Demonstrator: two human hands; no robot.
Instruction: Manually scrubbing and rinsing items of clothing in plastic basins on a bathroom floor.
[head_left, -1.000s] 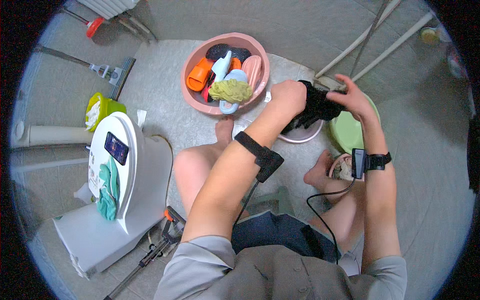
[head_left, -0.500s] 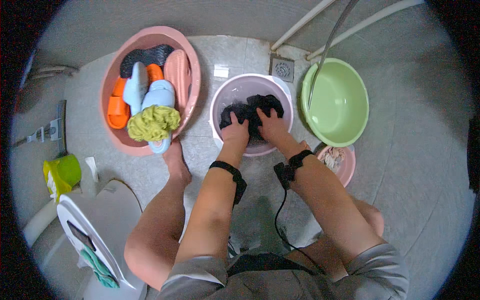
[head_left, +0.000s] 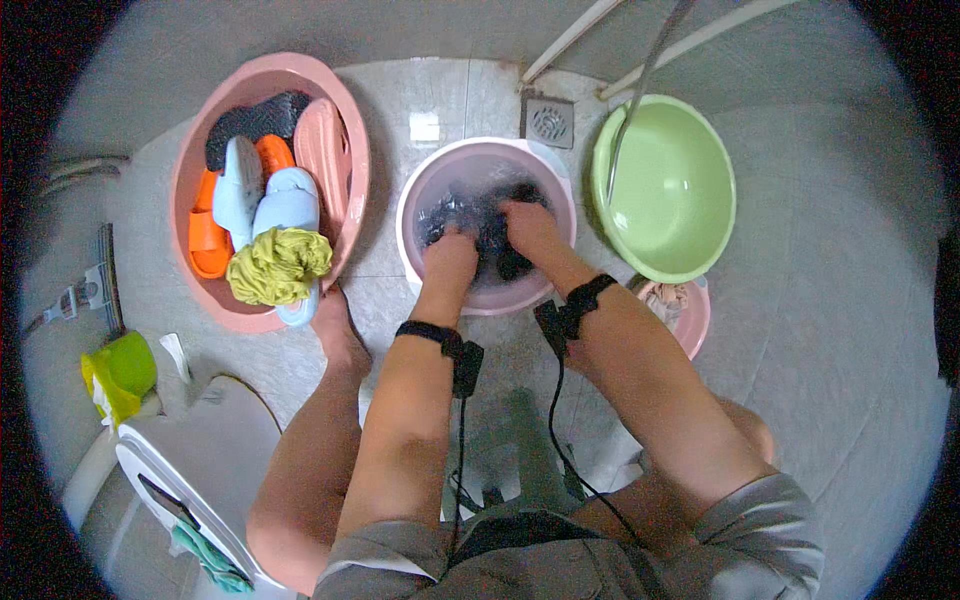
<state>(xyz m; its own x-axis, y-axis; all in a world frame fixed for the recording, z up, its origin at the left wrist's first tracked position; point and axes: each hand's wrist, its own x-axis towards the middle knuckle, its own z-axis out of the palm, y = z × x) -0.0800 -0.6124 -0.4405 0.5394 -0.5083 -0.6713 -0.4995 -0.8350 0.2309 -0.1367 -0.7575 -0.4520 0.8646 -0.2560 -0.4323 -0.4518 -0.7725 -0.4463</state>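
A black cloth (head_left: pixel 492 240) lies in the water of a pale purple basin (head_left: pixel 482 302) on the floor in front of me. My left hand (head_left: pixel 450 260) is down in the basin, its fingers curled into the left part of the cloth. On the right part, my right hand (head_left: pixel 531 230) is also closed on the bunched fabric. Water covers some of the cloth and hides part of its outline, so I cannot make out what sort of garment it is. Both wrists wear black bands with small corded boxes.
At left, a pink tub (head_left: pixel 352 115) holds several slippers and a bunched yellow-green cloth (head_left: pixel 280 266). A green basin (head_left: pixel 680 190) stands at right, with a hose hanging over it. Below it is a small pink basin (head_left: pixel 694 322) with pale cloth. A toilet (head_left: pixel 215 430) is at lower left.
My fingers, spread on the black cloth before, are now curled into it. The cloth has shifted in the water. The whole view has moved slightly.
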